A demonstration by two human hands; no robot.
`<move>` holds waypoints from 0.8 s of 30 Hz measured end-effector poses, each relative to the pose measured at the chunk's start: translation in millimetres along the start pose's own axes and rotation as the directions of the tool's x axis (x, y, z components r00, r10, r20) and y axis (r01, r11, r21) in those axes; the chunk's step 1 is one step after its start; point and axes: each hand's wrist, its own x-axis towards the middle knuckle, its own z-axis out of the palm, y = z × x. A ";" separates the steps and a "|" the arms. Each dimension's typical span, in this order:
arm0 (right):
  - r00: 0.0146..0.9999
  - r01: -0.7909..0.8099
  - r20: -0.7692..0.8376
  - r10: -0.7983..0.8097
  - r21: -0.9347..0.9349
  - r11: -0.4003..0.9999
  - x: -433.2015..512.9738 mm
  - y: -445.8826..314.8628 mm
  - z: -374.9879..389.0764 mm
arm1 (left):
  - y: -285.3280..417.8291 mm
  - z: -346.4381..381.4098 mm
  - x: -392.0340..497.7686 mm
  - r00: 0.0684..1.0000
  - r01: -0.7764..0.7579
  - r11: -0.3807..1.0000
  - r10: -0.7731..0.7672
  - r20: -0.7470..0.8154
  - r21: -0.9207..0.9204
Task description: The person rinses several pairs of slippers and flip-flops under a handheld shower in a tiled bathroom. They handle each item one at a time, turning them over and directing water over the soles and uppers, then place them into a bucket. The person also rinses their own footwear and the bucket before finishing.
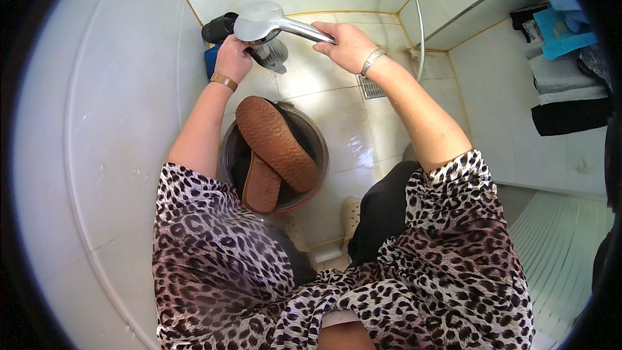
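In my right hand [347, 47] is the handle of a chrome shower head [260, 22], held out to the left with its face down. Beneath the head, my left hand [234, 60] has its fingers curled around the edge of a dark object, mostly hidden by the shower head; I cannot tell what it is. A round bucket [324, 148] stands on the floor below my left hand. Two dark shoes or slippers lie in it soles up, the upper brown sole [274, 143] crossing the lower one [262, 184].
A black object [220, 28] and a blue one [211, 61] sit by the left wall. A shower hose [417, 9] hangs at the back right, near a square floor drain [372, 88]. Folded cloths [563, 73] hang on the right. Wet tiles [340, 131] cover the floor.
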 end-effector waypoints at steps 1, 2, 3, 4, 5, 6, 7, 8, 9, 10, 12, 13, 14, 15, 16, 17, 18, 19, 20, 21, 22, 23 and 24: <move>1.000 0.013 -0.024 -0.013 -0.006 1.000 0.7 2.8 0.5 | -0.8 -3.2 1.0 1.000 0.022 1.000 -0.022 0.007 0.012; 0.999 0.010 -0.043 -0.011 -0.020 1.000 1.6 5.2 1.1 | -2.1 -6.8 2.4 1.000 0.011 0.999 -0.010 -0.016 0.046; 0.999 0.016 -0.047 -0.018 -0.033 0.999 2.3 7.4 1.6 | -3.6 -10.5 4.3 0.999 0.002 0.997 0.001 -0.038 0.078; 0.999 0.004 -0.044 -0.007 -0.057 0.998 2.7 9.6 1.8 | -5.5 -12.9 5.8 0.999 0.009 0.993 -0.002 -0.053 0.115; 0.998 -0.001 -0.055 -0.003 -0.075 0.997 3.5 10.4 1.9 | -7.2 -18.2 8.9 0.997 0.005 0.990 0.006 -0.078 0.144; 0.998 0.002 -0.059 -0.008 -0.104 0.995 3.4 11.6 2.3 | -8.7 -20.1 10.4 0.996 0.024 0.987 -0.009 -0.092 0.160; 0.998 0.003 -0.068 -0.012 -0.135 0.991 3.6 12.4 2.7 | -9.5 -22.7 12.5 0.994 0.057 0.982 -0.040 -0.098 0.179; 0.997 0.003 -0.081 -0.017 -0.167 0.986 3.9 12.5 3.0 | -9.7 -25.0 13.8 0.992 0.051 0.981 -0.027 -0.126 0.187; 0.994 -0.003 -0.111 -0.015 -0.158 0.987 4.4 12.6 2.8 | -9.3 -27.9 14.7 0.989 0.058 0.978 -0.030 -0.142 0.199; 0.989 -0.007 -0.150 -0.016 -0.151 0.989 5.1 12.7 2.3 | -8.0 -30.8 15.4 0.987 0.063 0.975 -0.029 -0.161 0.211; 0.974 -0.001 -0.227 -0.023 -0.106 0.994 7.5 13.5 0.0 | -1.9 -35.9 16.1 0.981 0.095 0.972 -0.055 -0.184 0.216; 0.964 0.007 -0.266 -0.024 -0.066 0.998 9.8 13.2 -1.0 | 1.9 -39.5 16.1 0.978 0.128 0.967 -0.087 -0.188 0.222; 0.951 0.037 -0.307 -0.042 -0.022 0.999 12.6 15.4 -2.9 | 6.7 -40.8 18.0 0.972 0.130 0.968 -0.081 -0.221 0.217; 0.936 0.031 -0.350 -0.034 -0.014 0.999 16.4 14.5 -5.0 | 11.0 -45.7 18.9 0.965 0.146 0.966 -0.092 -0.245 0.214; 0.912 0.014 -0.410 -0.012 0.001 1.000 16.7 24.0 -10.7 | 17.4 -38.2 28.9 0.970 0.112 0.975 -0.065 -0.235 0.190; 0.893 -0.011 -0.449 0.018 0.019 1.000 18.5 26.0 -12.7 | 21.4 -40.6 32.2 0.951 0.135 0.973 -0.074 -0.300 0.188; 0.885 0.023 -0.466 -0.011 0.020 1.000 21.1 30.6 -15.6 | 24.9 -41.2 37.4 0.934 0.138 0.974 -0.067 -0.351 0.181; 0.868 0.028 -0.496 -0.007 0.036 0.999 22.1 35.4 -17.1 | 27.3 -40.5 42.1 0.915 0.140 0.976 -0.063 -0.397 0.168; 0.851 0.037 -0.525 -0.005 0.051 0.998 23.6 39.2 -18.4 | 28.3 -42.1 46.6 0.889 0.142 0.973 -0.044 -0.456 0.184; 0.833 0.062 -0.554 -0.016 0.063 0.996 24.2 43.4 -18.5 | 27.9 -42.1 50.0 0.864 0.131 0.976 -0.027 -0.503 0.172; 0.842 0.050 -0.540 -0.009 0.062 0.997 23.2 47.9 -20.2 | 26.4 -42.9 53.4 0.836 0.118 0.980 -0.012 -0.549 0.158; 0.842 0.013 -0.538 0.032 0.079 0.997 21.0 54.1 -20.5 | 23.8 -40.2 57.4 0.809 0.100 0.985 0.000 -0.588 0.139; 0.839 0.014 -0.543 0.037 0.089 0.996 19.3 56.5 -20.2 | 20.2 -41.4 57.0 0.825 0.150 0.983 -0.065 -0.561 0.107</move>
